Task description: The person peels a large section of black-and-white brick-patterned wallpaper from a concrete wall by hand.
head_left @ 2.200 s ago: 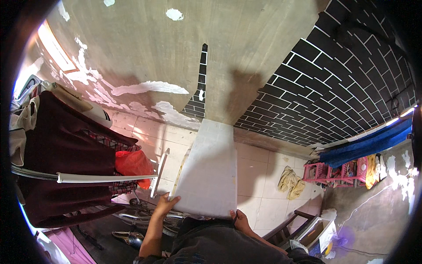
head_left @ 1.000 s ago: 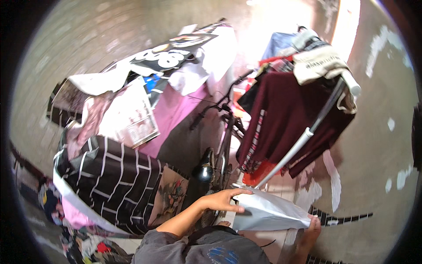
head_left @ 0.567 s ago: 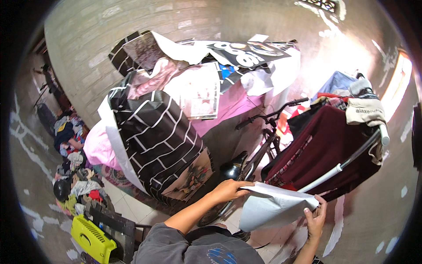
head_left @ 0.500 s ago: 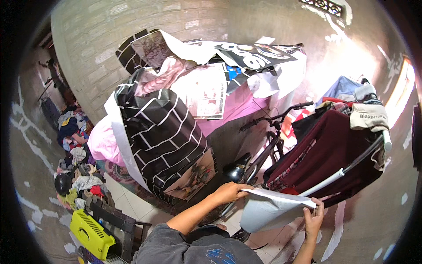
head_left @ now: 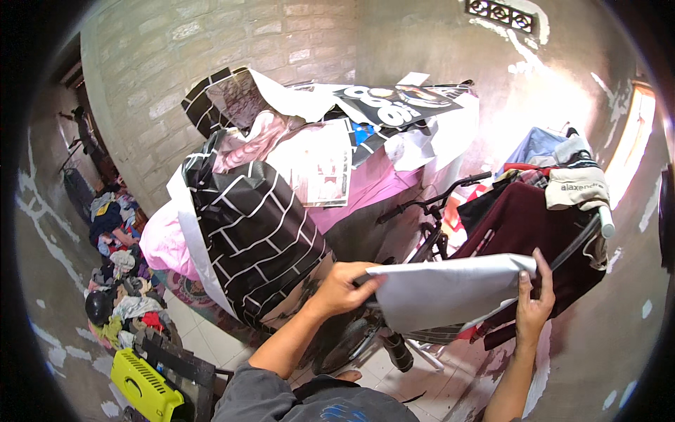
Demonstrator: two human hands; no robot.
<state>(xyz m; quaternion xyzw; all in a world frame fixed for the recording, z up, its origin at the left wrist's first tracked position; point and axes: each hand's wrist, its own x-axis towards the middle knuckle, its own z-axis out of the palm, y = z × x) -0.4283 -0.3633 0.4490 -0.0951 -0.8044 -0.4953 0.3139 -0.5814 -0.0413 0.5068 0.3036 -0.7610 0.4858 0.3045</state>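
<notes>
A light grey folded sheet (head_left: pixel 450 295) hangs stretched between my two hands, its upper edge almost level. My left hand (head_left: pixel 346 287) pinches its upper left corner, thumb on the near face. At the upper right corner my right hand (head_left: pixel 534 299) grips it between thumb and fingers. What is printed on the sheet's far side is mostly hidden; a bit of dark pattern shows at its lower edge. Behind the sheet stand a bicycle (head_left: pixel 430 235) and a rack hung with a maroon garment (head_left: pixel 517 218).
To the left, a large black sheet with white brick lines (head_left: pixel 264 225) drapes over a heap with pink cloth (head_left: pixel 167 243) and printed sheets (head_left: pixel 316 158). Clothes (head_left: pixel 130 281) lie piled along the left wall. A yellow-green plastic case (head_left: pixel 144 387) is at lower left.
Both hands have lifted the grey sheet higher and pulled it wider and flatter. My left hand moved left and up, my right hand right and up. The view has shifted slightly.
</notes>
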